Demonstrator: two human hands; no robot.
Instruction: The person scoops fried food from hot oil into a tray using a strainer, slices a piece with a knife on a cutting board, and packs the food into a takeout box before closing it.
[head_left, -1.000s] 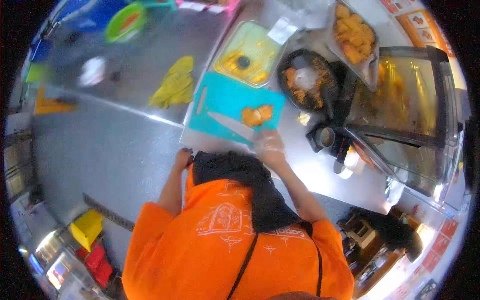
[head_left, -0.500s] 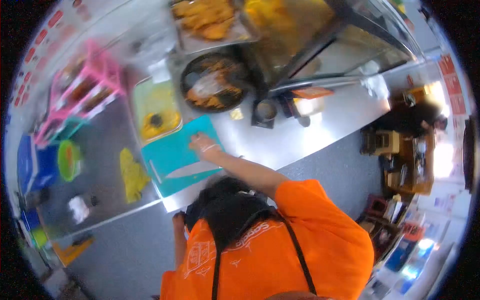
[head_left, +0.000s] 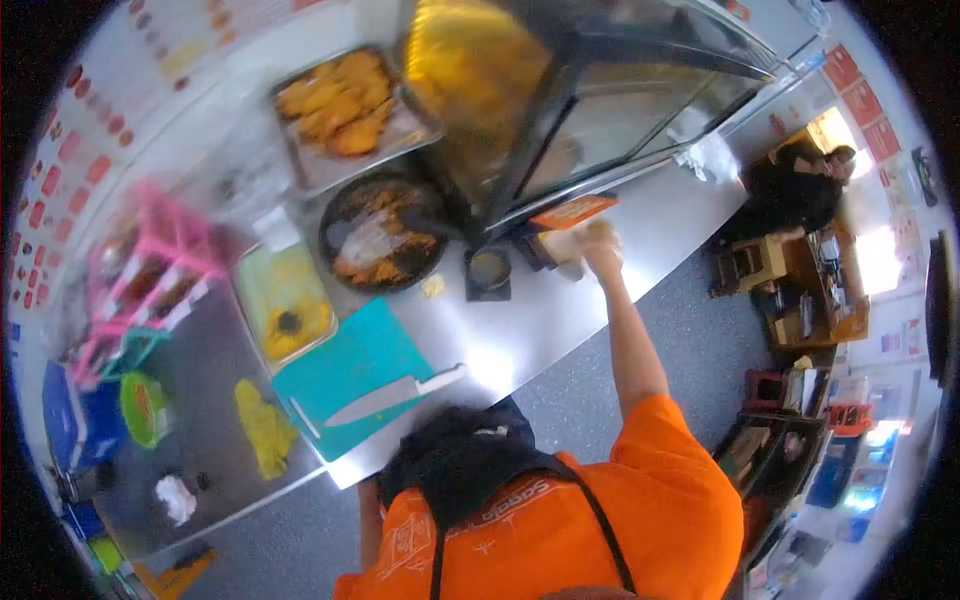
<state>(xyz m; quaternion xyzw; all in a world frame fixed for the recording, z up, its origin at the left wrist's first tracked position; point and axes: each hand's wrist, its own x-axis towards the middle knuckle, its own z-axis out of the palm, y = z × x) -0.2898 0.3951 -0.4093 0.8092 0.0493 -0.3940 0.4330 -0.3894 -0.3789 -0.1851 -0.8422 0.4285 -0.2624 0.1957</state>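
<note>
My right hand [head_left: 601, 248] is stretched out over the steel counter, at a pale whitish item [head_left: 563, 248] beside an orange-topped box [head_left: 570, 213]. Its fingers are blurred, so their grip does not show. Of my left arm [head_left: 370, 515] only a part appears, low beside the black apron [head_left: 480, 450]; the hand's fingers are hidden. A large white-handled knife [head_left: 385, 396] lies on the teal cutting board [head_left: 350, 365], apart from both hands.
Behind the board stand a tray of yellow food [head_left: 300, 325], a dark pan [head_left: 380, 235] and a tray of fried pieces [head_left: 338, 105]. A glass display case [head_left: 600, 130] borders the counter. Yellow gloves [head_left: 263, 430] lie left. A person [head_left: 800, 190] is at the far right.
My right hand has left the cutting board and moved right to the box and pale item. The knife's handle is now uncovered. The view has shifted, and my left hand has become hidden.
</note>
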